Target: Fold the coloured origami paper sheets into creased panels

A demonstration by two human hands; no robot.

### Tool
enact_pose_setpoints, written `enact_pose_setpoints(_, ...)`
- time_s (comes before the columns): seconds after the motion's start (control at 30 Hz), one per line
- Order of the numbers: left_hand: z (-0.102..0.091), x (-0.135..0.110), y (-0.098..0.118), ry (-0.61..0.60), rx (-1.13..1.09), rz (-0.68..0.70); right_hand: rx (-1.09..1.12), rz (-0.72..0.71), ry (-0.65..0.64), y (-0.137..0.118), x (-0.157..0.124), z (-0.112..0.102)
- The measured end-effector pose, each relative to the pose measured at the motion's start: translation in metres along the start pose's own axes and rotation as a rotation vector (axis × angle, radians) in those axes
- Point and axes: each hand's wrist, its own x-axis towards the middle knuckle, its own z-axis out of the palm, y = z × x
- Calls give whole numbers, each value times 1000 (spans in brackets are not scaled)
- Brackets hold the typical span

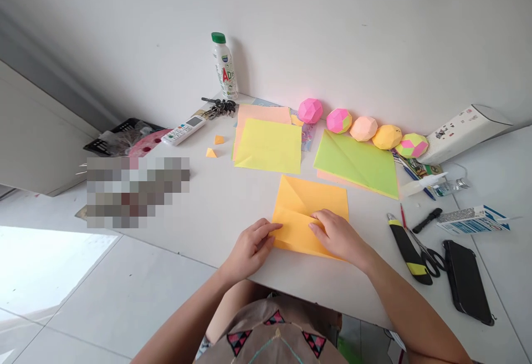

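Note:
An orange paper sheet (305,198) lies on the white table (233,203) in front of me, its near edge folded up over itself. My left hand (249,247) pinches the folded left corner, fingers curled on the paper. My right hand (338,236) presses down on the fold at the sheet's near right part, fingers bent onto the paper. Both hands touch the same sheet.
Behind lie a yellow sheet on a peach one (268,145) and a green sheet (357,164). Several paper balls (363,128) line the wall, with a bottle (224,67), remote (183,129) and keys. Right: glue, utility knife (409,253), scissors (430,253), phone (467,281), small boxes.

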Motion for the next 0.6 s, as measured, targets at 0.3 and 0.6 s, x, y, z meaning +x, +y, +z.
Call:
enact_pose_setpoints(0.3,-2,-1,1,2,-26,12,603,287,103,72,-56,-7)
enact_pose_setpoints(0.6,-2,-3,-2,-1,-36,-7,863,344,519,52,-102,44)
